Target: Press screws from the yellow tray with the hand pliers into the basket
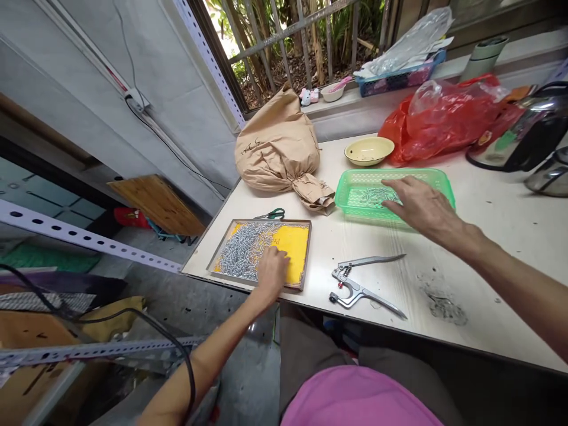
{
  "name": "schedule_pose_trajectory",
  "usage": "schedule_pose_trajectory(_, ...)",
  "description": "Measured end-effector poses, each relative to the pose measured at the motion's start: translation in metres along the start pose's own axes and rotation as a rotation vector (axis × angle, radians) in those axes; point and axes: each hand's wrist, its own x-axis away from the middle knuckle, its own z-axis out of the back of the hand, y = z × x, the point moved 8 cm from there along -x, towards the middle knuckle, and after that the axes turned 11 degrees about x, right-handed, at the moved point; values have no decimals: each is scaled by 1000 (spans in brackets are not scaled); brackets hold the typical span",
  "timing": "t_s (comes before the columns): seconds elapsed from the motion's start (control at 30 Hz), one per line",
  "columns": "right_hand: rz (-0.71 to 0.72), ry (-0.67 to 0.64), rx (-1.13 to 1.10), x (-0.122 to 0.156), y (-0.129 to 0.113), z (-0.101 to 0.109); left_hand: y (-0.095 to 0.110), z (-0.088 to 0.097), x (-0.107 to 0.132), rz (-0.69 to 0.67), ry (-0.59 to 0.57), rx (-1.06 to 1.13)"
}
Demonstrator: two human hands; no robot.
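Note:
My left hand [272,271] is over the shallow tray [307,251], its fingers curled down at the edge of a heap of small silvery metal pieces [239,248]. The tray has a yellow bottom; whether the fingertips hold a piece is hidden. Above the right part of a green plastic basket [348,207] hovers my right hand [419,204], thumb and fingers apart with nothing between them. More small metal pieces [373,195] lie in that basket. Hand pliers [361,287] with a spring and spread handles rest on the table between tray and basket.
Behind the tray are green-handled scissors [276,214] and a tied brown paper sack [279,148]. A cream oval dish [369,152], a red plastic bag [444,124] and a kettle [528,130] stand at the back. The table's left edge [208,236] runs beside the tray.

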Motion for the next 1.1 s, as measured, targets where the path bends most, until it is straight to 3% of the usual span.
schedule_pose_trajectory(0.07,24,-59,-24,18,-5,-9,-25,-2,-6,63,-57,-94)
schedule_pose_trajectory(0.13,70,-109,-95,40,-21,-14,-35,-7,-9,54,-111,-143)
schedule_pose_trajectory(0.3,142,-238,-239,91,-58,-20,-35,-21,-12,-28,-211,-218)
schedule_pose_trajectory(0.47,143,-341,-300,130,-67,-21,-35,-15,-14,-54,-237,-160)
schedule_pose_trajectory(0.6,107,-383,-330,148,-65,-25,-15,7,-10,-48,-151,147)
schedule_pose_trajectory(0.67,95,-398,-333,152,-65,-28,4,7,-6,11,-178,408)
schedule_pose_trajectory(0.77,93,-442,-315,153,-71,-31,40,-18,6,144,-394,763)
schedule_pose_trajectory(0.87,109,-479,-297,153,-80,-29,68,-50,15,221,-570,920)
schedule_pose_trajectory(0.97,110,-504,-259,157,-86,-27,74,-69,13,245,-608,926)
schedule_pose_trajectory(1.1,67,-563,-204,165,-86,-32,76,-77,8,228,-639,895)
